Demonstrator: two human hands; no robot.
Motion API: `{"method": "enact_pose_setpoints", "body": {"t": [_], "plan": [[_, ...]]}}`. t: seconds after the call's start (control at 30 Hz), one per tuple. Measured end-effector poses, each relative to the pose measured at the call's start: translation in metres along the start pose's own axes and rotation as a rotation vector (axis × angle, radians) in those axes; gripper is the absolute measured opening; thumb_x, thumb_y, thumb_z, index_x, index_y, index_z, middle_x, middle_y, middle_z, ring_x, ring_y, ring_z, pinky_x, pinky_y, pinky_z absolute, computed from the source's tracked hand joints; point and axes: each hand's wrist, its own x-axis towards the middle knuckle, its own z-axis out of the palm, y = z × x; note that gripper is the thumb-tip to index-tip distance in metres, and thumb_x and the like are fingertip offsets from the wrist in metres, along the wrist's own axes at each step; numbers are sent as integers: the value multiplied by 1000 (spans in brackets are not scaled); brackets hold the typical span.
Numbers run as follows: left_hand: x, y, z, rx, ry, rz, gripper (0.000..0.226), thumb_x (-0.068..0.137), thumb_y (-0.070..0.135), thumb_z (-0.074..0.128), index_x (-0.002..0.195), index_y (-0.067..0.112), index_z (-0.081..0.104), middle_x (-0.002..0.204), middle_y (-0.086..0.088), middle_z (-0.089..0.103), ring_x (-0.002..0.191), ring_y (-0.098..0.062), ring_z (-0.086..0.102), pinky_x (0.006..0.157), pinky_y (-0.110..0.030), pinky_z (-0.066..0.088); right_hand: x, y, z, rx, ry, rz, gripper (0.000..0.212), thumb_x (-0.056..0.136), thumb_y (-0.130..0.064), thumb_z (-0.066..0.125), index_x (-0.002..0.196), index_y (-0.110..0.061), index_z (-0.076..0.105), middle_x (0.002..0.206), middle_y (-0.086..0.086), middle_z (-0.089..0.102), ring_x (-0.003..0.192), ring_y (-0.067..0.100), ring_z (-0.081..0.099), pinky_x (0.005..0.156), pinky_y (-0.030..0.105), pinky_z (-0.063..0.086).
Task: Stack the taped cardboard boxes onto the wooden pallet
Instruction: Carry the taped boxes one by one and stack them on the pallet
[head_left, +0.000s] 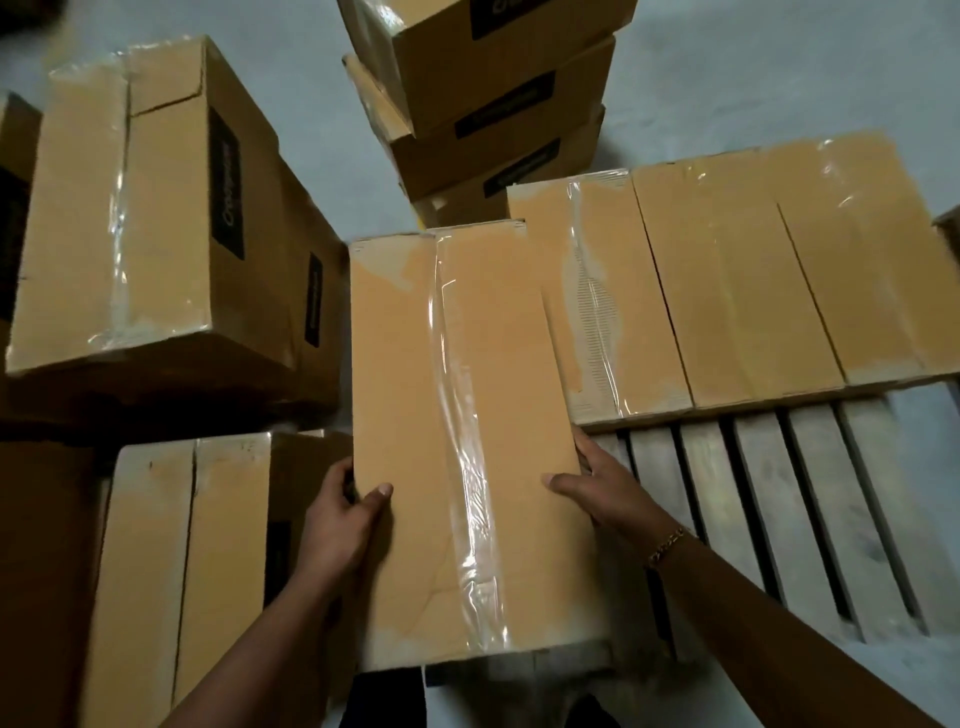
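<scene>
Taped box (415, 415) held in both your hands at the wooden pallet's (779, 493) near left end.

Your left hand (340, 512) takes the box's left edge and your right hand (608, 491) the right edge, thumbs on top, each grip closed round the cardboard. Whether the box rests on the slats cannot be told. Bare slats lie to its right. Just behind it, a row of taped boxes (727, 280) sits on the pallet; farther off, a stack (498, 104) stands on the floor.
</scene>
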Motion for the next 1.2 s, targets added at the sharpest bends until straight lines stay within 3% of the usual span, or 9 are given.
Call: {"method": "enact_pose_setpoints", "body": {"t": [0.1,0.17,0.33,0.43,0.67,0.83,1.0,1.1,1.2], "plan": [[62,-4,-7,20,-30,7,49,98,26,68,143,21,50,131,-1,61,118,-23,58,100,-40,47,47,-10,15,7,30,7,72,90,-16,75,153,-29,42,135,-12,63,118,3,63,103,26,51],[103,-8,-10,35,-35,0,49,97,26,69,142,21,51,133,-4,63,120,-26,59,102,-42,48,81,-15,27,-14,61,7,78,85,-20,76,154,-27,42,138,-10,64,121,6,63,109,33,49],[197,-20,-4,21,-44,9,48,95,24,71,140,22,51,129,-6,64,118,-28,61,102,-47,50,160,-22,44,-59,101,35,77,89,-22,76,156,-31,40,138,-7,64,123,15,62,109,36,48],[241,-30,7,11,-50,1,49,95,25,71,139,26,51,126,-1,63,118,-27,60,104,-54,50,202,-20,45,-87,98,61,88,78,-40,77,156,-31,39,140,-4,63,125,20,61,110,44,48],[312,-43,39,52,-44,16,52,96,24,69,144,20,50,136,-6,63,124,-27,59,107,-44,46,271,5,43,-39,132,59,100,69,-49,75,159,-29,35,152,-1,53,136,21,53,114,47,44],[334,-51,56,72,-78,8,55,98,20,67,149,19,45,142,-8,59,131,-30,54,109,-44,43,288,15,47,-8,160,57,76,88,-17,72,156,-21,40,143,3,60,125,22,61,109,42,50],[333,-65,65,68,-115,-23,63,97,18,69,153,20,39,146,-8,55,134,-31,52,111,-47,42,287,36,52,30,174,105,88,79,-37,75,158,-27,36,146,1,58,129,20,58,109,45,49],[330,-65,66,-12,-110,-40,67,94,22,73,152,20,41,144,-4,56,129,-26,54,109,-43,44,267,40,61,115,220,167,67,97,-24,69,156,-21,39,139,0,59,115,16,62,96,35,53],[328,-67,66,-80,-129,-106,74,87,26,81,150,19,42,134,-1,58,118,-23,57,104,-42,47,238,65,80,229,297,251,53,98,-22,68,148,-19,50,131,0,63,103,8,62,86,26,52]]}}
